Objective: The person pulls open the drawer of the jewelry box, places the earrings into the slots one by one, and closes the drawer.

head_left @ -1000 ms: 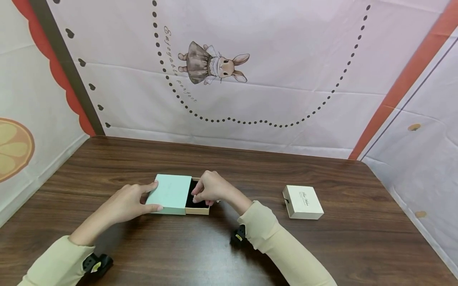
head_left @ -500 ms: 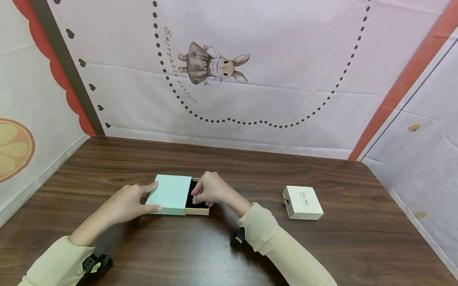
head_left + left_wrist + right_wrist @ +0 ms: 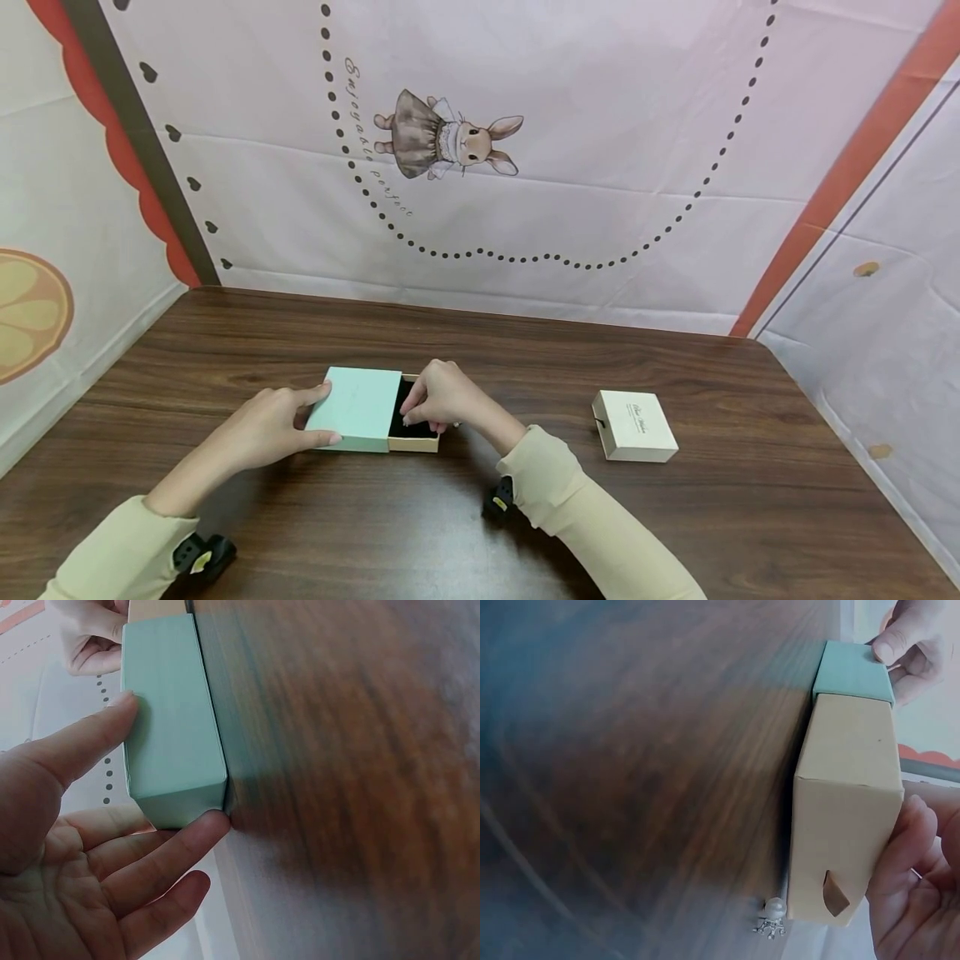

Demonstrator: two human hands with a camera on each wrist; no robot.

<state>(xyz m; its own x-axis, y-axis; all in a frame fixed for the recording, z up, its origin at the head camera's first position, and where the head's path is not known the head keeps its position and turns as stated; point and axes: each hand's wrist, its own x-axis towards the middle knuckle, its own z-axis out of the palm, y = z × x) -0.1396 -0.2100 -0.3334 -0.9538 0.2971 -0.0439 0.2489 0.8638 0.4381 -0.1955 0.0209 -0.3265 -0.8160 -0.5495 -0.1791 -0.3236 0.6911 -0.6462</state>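
A mint-green box sleeve [image 3: 358, 407] lies on the table with its cream drawer [image 3: 414, 446] pulled partly out to the right. My left hand [image 3: 266, 427] grips the sleeve's left end, thumb on the near side and fingers toward the far corner. Over the drawer's black lining [image 3: 397, 423], my right hand [image 3: 444, 396] pinches a small pale piece of jewellery [image 3: 406, 421], mostly hidden by the fingertips. A pearl-and-crystal earring [image 3: 774, 909] lies on the table beside the drawer's front, which has a ribbon tab [image 3: 835, 892].
A second box [image 3: 637, 425], cream with dark lettering, stands shut to the right on the brown wooden table [image 3: 525, 358]. Printed cloth [image 3: 600, 167] hangs behind the table and along both sides. Each wrist carries a black camera.
My right fingertips shift very slightly inside the drawer, and less of the pale piece shows. The left hand and both boxes stay in place.
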